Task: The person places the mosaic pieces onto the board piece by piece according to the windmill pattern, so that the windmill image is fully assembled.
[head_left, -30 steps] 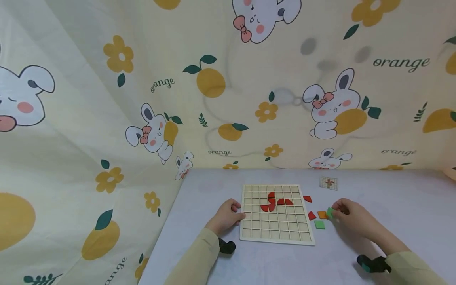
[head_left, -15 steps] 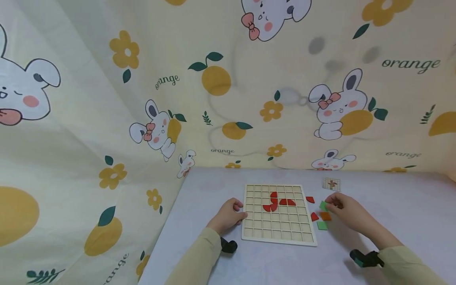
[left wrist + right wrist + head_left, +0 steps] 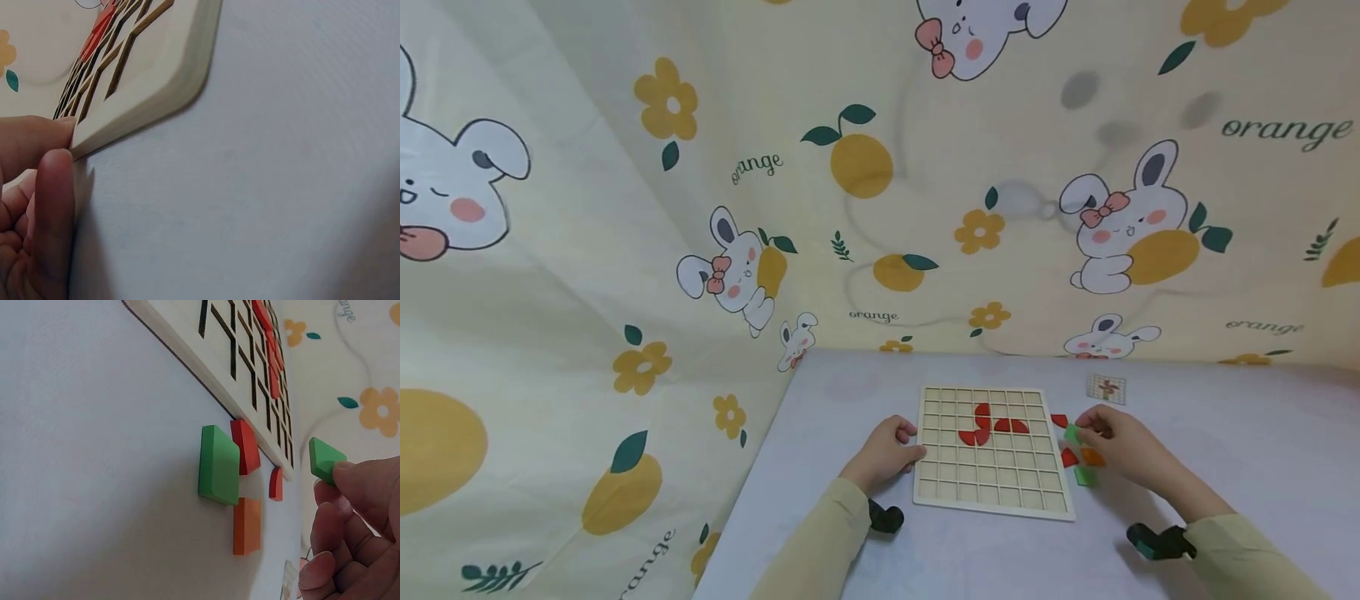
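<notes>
A white grid board (image 3: 992, 475) lies flat, with several red quarter-round tiles (image 3: 982, 414) set in its cells. My left hand (image 3: 883, 454) pinches its left edge between thumb and fingers, as the left wrist view shows the fingertips (image 3: 56, 164) right at the rim. Off the board's right side, my right hand (image 3: 1116, 442) holds a green square tile (image 3: 324, 459) between thumb and fingers. Beneath that hand lie another green tile (image 3: 219, 465), an orange tile (image 3: 247, 526) and two loose red tiles (image 3: 245, 447).
A small pattern card (image 3: 1107, 388) lies behind the right hand on the pale table (image 3: 970, 558). A printed cloth (image 3: 1015, 167) with rabbits and oranges hangs at the back and left.
My right hand has moved the green tile from beside the orange tile leftward and away from me, closer to the board. My left hand keeps its grip on the board's edge.
</notes>
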The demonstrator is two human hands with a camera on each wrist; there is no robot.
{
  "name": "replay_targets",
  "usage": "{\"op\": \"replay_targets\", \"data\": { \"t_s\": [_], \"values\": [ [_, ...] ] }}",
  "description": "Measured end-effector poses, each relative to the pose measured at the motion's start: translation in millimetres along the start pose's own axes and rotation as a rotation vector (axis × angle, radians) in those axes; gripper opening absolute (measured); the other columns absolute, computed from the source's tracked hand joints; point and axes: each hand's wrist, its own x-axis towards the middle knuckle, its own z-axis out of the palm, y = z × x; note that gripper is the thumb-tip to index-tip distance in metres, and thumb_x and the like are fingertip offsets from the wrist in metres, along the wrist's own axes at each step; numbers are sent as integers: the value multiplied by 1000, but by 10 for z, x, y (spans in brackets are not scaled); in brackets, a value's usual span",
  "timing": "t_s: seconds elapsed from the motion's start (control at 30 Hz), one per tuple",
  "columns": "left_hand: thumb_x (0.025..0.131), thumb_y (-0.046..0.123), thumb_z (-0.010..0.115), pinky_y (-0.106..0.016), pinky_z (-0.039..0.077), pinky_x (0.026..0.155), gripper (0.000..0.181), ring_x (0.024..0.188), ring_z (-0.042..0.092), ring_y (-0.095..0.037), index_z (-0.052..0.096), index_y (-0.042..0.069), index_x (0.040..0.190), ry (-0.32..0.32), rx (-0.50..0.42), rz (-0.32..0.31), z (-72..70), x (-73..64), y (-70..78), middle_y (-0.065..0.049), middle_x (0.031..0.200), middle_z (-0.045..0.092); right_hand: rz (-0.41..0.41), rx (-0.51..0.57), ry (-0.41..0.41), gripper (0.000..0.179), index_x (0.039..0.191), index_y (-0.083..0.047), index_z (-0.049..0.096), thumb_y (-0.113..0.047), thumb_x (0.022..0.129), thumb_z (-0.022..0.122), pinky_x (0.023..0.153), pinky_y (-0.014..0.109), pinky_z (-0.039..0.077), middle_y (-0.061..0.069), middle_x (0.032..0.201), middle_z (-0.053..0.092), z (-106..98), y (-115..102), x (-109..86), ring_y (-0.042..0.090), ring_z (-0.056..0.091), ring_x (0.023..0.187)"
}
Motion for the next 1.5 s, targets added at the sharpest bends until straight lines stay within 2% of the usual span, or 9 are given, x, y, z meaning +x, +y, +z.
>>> {"op": "replay_targets", "data": {
  "t_s": [0.37,0.73,0.9,1.2,1.5],
  "values": [
    [85,21,76,-28,49,62,30,71,58,-14,56,15,106,20,7,-22,-9,-10,-10,-5,97,50,32,21,-13,29,112,-1,57,-23,94,63,69,32,50,10,98,58,78,12,69,25,52,86],
    [86,23,75,-28,48,62,30,71,58,-14,55,15,106,21,12,-9,-19,-22,-57,-4,97,49,48,4,-6,25,110,-1,57,-20,95,62,67,32,48,8,91,57,153,96,113,23,52,83],
    [86,21,75,-28,49,62,30,71,58,-14,55,14,107,10,-16,-3,-25,-28,-43,-5,97,49,53,3,0,25,109,-1,57,-21,96,61,67,32,47,8,91,57,169,124,135,23,52,82],
    [86,18,75,-28,51,62,30,71,58,-14,55,13,107,-3,-42,7,-18,-23,-9,-6,97,49,83,77,33,33,117,-3,53,-30,98,57,65,32,48,12,101,56,200,86,174,25,51,85],
    [86,19,75,-28,51,62,29,71,58,-14,55,13,106,-2,-36,1,6,4,-4,-5,98,49,76,145,37,28,119,-5,52,-27,101,51,53,33,48,13,102,55,277,-3,313,23,53,70]
  ]
}}
